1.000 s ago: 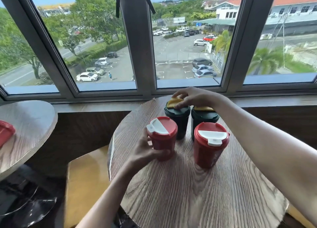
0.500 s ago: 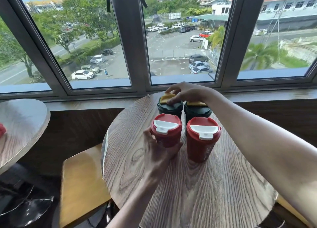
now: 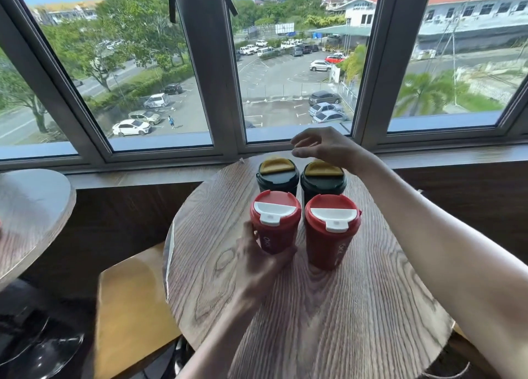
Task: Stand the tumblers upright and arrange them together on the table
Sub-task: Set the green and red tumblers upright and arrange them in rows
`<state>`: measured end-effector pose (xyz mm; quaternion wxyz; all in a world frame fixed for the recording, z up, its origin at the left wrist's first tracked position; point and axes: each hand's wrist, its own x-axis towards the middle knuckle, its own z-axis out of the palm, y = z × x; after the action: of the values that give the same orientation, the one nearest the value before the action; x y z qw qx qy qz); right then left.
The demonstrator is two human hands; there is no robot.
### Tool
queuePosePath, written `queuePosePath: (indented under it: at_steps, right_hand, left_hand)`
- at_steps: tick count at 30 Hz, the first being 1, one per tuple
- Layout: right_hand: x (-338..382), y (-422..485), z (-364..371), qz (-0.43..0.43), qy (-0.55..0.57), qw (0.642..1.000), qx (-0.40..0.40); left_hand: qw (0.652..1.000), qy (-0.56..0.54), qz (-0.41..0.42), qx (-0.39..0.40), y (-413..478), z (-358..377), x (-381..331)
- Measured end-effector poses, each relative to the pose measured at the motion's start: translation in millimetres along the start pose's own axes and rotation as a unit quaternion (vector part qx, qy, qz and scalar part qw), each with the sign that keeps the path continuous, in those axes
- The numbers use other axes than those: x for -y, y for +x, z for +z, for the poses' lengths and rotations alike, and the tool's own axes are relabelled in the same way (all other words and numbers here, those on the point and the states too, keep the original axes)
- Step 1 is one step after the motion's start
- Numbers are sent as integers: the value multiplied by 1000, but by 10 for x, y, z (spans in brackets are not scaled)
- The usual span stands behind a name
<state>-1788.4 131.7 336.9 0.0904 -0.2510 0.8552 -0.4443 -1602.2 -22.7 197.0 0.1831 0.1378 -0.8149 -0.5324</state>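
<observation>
Several lidded tumblers stand upright in a tight square on the round wooden table [image 3: 328, 316]. In front are a left red tumbler [image 3: 275, 221] and a right red tumbler [image 3: 331, 230], both with white lid flaps. Behind them stand a left dark green tumbler [image 3: 276, 176] and a right dark green tumbler [image 3: 323, 180] with yellow flaps. My left hand [image 3: 257, 261] wraps the base of the left red tumbler. My right hand [image 3: 323, 147] hovers above the dark green pair, fingers apart, touching nothing.
A window sill [image 3: 171, 176] and large windows run just behind the table. A second round table [image 3: 28, 216] is at the left. A yellow wooden seat [image 3: 128, 316] sits below the table's left edge, with a dark stool base [image 3: 37, 350] at bottom left.
My right hand has let go of the left dark green tumbler's lid and lifted up and right. My left hand slid the left red tumbler in beside the right red one.
</observation>
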Motion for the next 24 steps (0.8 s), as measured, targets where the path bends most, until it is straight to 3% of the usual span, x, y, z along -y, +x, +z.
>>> queuePosePath:
  at_steps: [10,14,16,19,24]
  right_hand:
    - [-789,-516,215,124,287,949,-48]
    - [-929,-696,369,127,401,906,-49]
    - [-964,-758,439,114,439,889,-70]
    - [-961,-803,541,120,470,870,-82]
    - [-886,-742,656,108,493,860,-77]
  left_hand:
    - [1000,-11,6,0,6,73,19]
    - [986,-143,25,86,-67,-99,66]
    - [980,-190,26,45,-38,-199,37]
    - [964,-260,-36,-33,333,-222,-29]
    - [948,-276,-133,81,970,-45,-142]
